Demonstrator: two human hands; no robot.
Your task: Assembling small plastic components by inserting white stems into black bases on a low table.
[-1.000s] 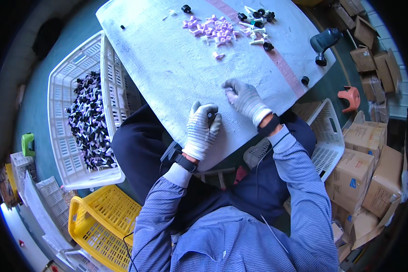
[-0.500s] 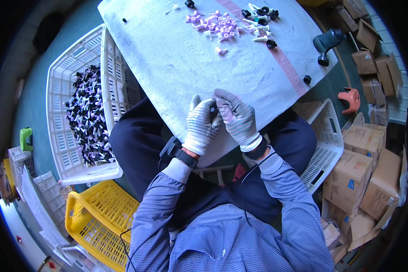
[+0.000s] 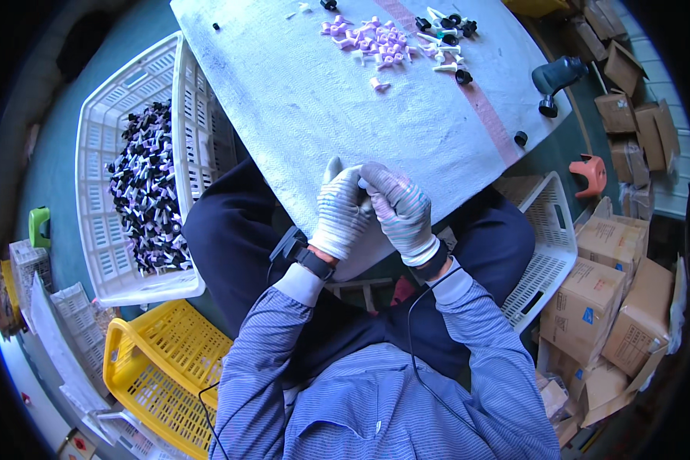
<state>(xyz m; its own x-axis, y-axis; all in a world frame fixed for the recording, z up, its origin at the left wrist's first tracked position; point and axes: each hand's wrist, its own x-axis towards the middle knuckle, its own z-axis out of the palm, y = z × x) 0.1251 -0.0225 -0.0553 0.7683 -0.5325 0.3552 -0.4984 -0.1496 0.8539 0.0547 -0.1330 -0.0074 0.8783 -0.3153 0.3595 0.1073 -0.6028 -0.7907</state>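
Note:
Both my hands wear pale striped work gloves and meet above the near edge of the table. My left hand is closed, its fingers pinched round a small plastic part; only a pale bit of it shows. Closed against the same part, my right hand covers most of it with thumb and fingertips. Farther up the table lies a pile of pink plastic nozzles, with one loose pink nozzle nearer me. Beside the pile are white nozzles and black caps.
A white crate at left holds many black, pink and white pieces. Below it sits a yellow basket. A dark bottle lies at the table's right edge. Another white crate and cardboard boxes stand at right.
My right fingertips have moved in over the part and now cover more of it; its dark round end no longer shows. The view has shifted slightly.

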